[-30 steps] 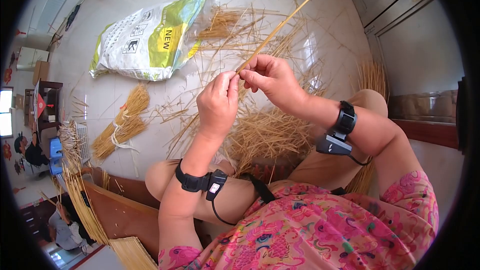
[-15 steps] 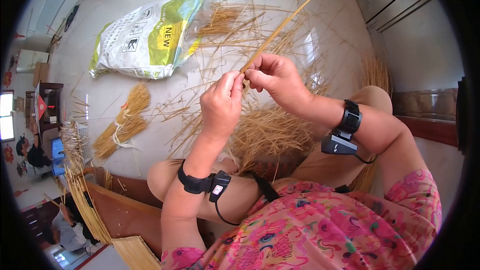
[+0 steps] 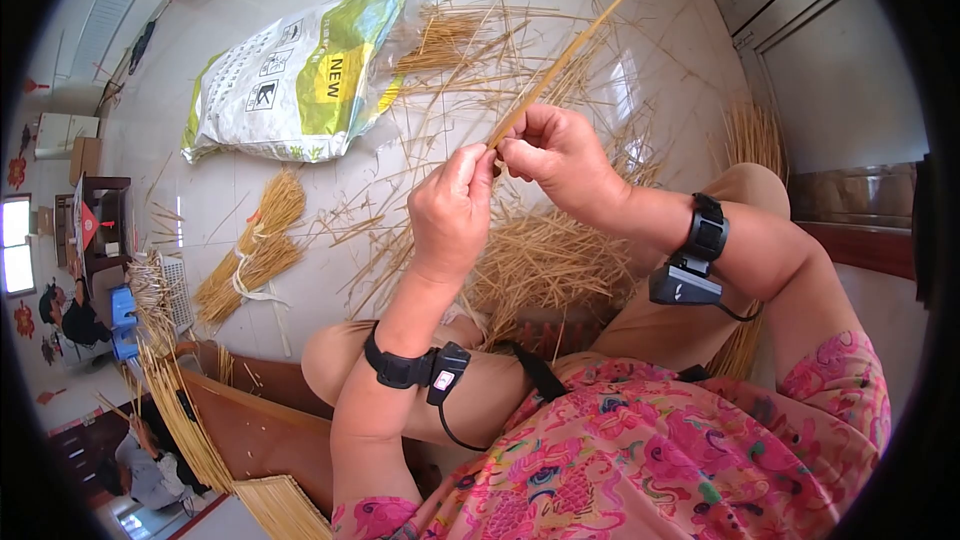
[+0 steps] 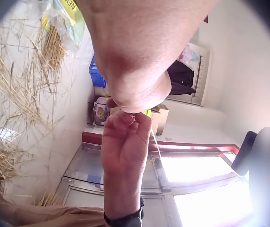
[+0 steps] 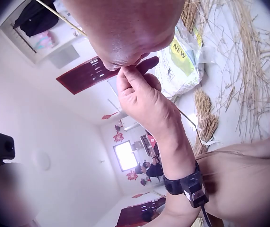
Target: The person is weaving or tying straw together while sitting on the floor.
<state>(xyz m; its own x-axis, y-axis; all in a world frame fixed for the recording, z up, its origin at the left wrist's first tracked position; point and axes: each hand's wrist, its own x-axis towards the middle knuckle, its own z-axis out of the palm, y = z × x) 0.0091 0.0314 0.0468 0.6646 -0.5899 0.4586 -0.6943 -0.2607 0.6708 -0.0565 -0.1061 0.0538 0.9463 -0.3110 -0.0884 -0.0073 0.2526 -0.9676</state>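
Note:
In the head view a long straw stalk (image 3: 580, 45) slants up and to the right from the hands, its far end reaching the top edge of the frame. The left hand (image 3: 449, 215) pinches its lower end between thumb and fingers. Right beside it, the right hand (image 3: 568, 162) pinches the stalk with curled fingers, thumb tip close to the left thumb. In the left wrist view the right hand (image 4: 125, 144) meets the left at the fingertips. The left hand (image 5: 147, 104) shows below the right in the right wrist view. The fingers hide the stalk's lower end.
Loose straw (image 3: 550, 260) lies heaped between the person's knees and scattered over the tiled floor. A white and green bag (image 3: 265, 90) with straw at its mouth lies ahead. Left of the hands is a tied straw bundle (image 3: 250, 250), with a brown wooden board (image 3: 260, 435) nearer.
Both hands have shifted slightly to the right in the head view, still together on the stalk. Their pinching grips look much the same.

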